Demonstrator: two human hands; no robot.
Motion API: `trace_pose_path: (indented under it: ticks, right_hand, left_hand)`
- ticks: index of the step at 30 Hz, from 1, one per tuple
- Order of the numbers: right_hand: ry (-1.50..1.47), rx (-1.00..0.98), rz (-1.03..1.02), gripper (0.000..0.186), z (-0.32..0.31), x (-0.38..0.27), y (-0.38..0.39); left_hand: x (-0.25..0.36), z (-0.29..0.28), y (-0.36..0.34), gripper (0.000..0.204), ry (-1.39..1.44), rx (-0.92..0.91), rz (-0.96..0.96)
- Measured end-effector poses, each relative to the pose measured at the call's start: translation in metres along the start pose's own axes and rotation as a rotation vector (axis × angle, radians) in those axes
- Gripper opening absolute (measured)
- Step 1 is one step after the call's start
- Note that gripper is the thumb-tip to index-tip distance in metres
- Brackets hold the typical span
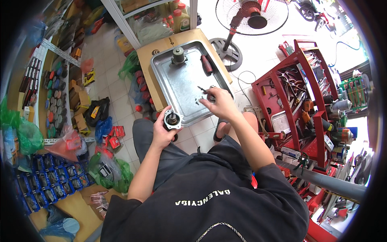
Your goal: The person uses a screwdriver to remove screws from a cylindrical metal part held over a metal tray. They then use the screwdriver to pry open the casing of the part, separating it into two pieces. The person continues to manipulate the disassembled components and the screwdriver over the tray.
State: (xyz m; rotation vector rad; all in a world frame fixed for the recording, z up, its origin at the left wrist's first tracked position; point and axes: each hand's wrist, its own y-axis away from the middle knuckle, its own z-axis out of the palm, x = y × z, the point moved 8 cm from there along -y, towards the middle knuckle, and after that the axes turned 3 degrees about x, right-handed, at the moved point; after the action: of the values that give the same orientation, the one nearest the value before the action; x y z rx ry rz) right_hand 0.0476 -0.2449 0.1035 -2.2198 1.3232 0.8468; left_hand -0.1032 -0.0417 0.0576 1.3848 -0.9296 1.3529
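My left hand (pixel 161 131) grips a round metal motor part (pixel 173 120) with a white flange, held over my left knee at the tray's near edge. My right hand (pixel 217 103) reaches onto the steel tray (pixel 177 82), its fingers closed on a small dark metal piece (pixel 204 90) among loose small parts. A second round metal housing (pixel 178 55) stands at the tray's far end. A red-handled tool (pixel 207 64) lies by the tray's right rim.
The tray rests on a cardboard box (pixel 147 60). A red tool rack (pixel 300 101) full of hand tools stands at the right. A standing fan (pixel 250 16) is beyond the tray. Boxes, bags and bottles (pixel 80 121) crowd the floor at the left.
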Motion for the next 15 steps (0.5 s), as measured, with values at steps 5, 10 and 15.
trace_pose_path:
  ticks: [5, 10, 15]
  right_hand:
    - [-0.552, -0.039, -0.233, 0.034, 0.003, -0.07, 0.031]
    - [-0.487, 0.225, -0.403, 0.022, 0.008, -0.064, 0.035]
    - [-0.464, 0.209, -0.412, 0.02, 0.004, -0.072, 0.039]
  left_hand:
    - [0.033, 0.022, -0.014, 0.088, -0.205, -0.021, 0.245]
    - [0.041, 0.043, -0.018, 0.088, -0.331, -0.048, 0.307]
    - [0.028, 0.046, -0.019, 0.088, -0.237, -0.06, 0.259]
